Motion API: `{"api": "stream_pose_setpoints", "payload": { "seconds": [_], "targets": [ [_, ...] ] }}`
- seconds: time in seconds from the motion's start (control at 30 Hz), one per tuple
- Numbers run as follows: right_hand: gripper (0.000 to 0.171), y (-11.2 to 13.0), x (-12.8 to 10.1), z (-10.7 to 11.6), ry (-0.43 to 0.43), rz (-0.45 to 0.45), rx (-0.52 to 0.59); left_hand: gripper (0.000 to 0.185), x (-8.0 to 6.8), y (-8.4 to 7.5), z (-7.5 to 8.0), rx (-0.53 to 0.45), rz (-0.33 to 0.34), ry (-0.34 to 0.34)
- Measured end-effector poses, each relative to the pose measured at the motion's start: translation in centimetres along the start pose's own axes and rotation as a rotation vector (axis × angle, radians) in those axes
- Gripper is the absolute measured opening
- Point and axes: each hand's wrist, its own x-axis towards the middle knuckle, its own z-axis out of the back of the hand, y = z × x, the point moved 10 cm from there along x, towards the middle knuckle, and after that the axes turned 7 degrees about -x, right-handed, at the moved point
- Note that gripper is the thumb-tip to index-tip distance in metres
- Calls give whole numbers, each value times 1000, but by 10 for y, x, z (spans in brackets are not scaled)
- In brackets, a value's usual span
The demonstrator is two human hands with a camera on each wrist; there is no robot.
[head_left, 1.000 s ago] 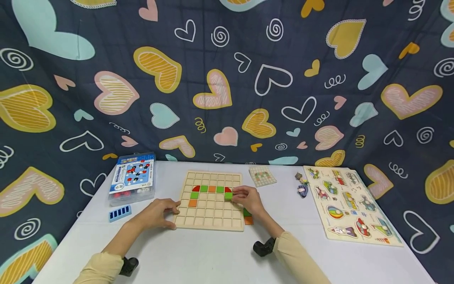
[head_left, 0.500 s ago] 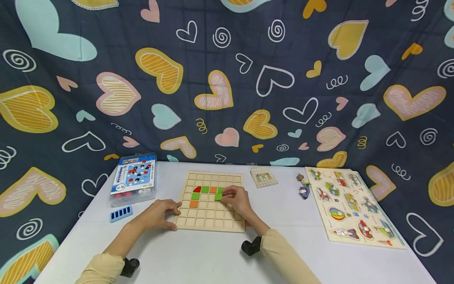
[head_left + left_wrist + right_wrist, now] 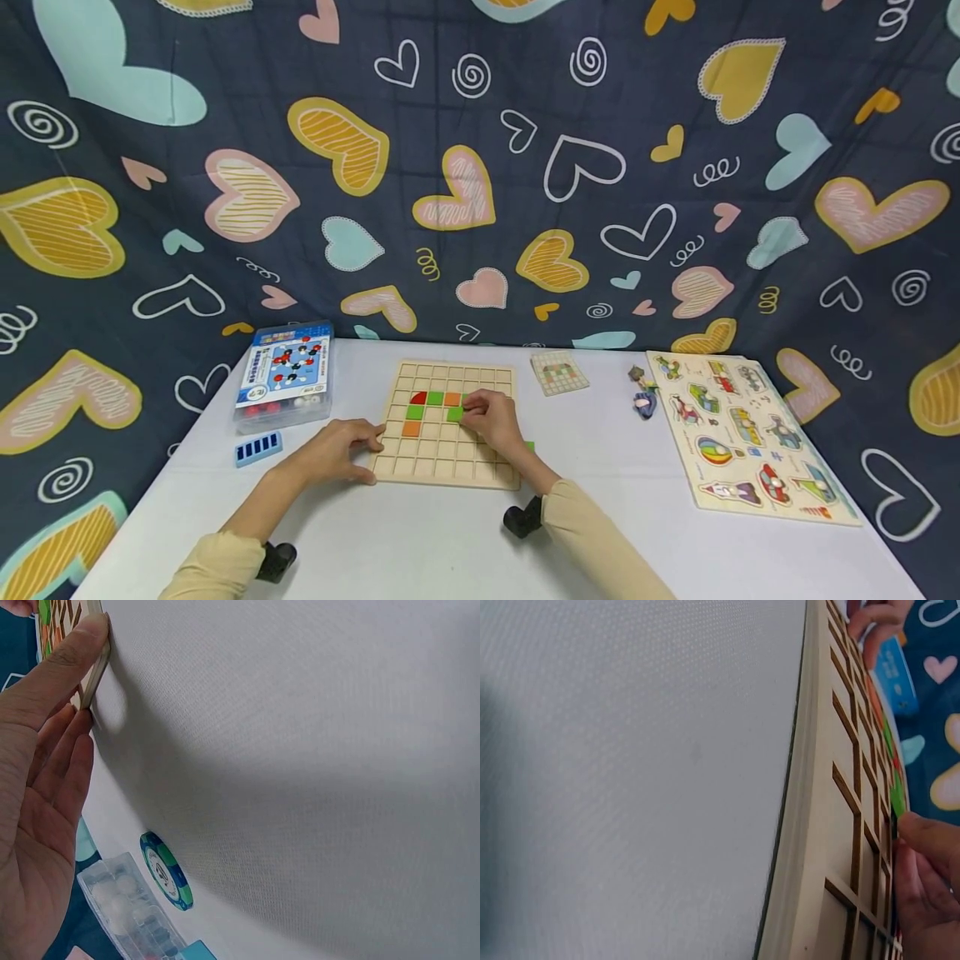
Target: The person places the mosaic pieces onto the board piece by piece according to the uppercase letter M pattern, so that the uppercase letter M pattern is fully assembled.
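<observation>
- Grid board (image 3: 442,437), pale wood, lies mid-table toward the back edge, holding red, green and orange tiles in its upper rows.
- Left hand (image 3: 337,452) rests with relaxed fingers against the board's left edge, thumb pressed to the rim.
- Right hand (image 3: 491,419) pinches a green tile (image 3: 454,413) over the board's middle.
- Clear plastic box (image 3: 283,377) sits near the back-left corner; animal peg puzzle (image 3: 738,433) lies along the right edge.

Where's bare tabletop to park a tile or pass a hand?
Free: the near strip of the table in front of the grid board; the lane between that board and the picture puzzle. Crowded: far edge, with the pattern card and small figures; left side, with the plastic box and blue block.
</observation>
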Motion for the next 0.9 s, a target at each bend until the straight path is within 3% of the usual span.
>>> {"api": "stream_pose_setpoints", "payload": {
  "seconds": [0.47, 0.9],
  "targets": [
    [21, 3, -1, -3, -20, -2, -10, 31, 1, 4, -2, -2, 29, 7],
    [22, 0, -1, -3, -20, -26, 87, 30, 1, 2, -3, -1, 28, 10]
  ]
}}
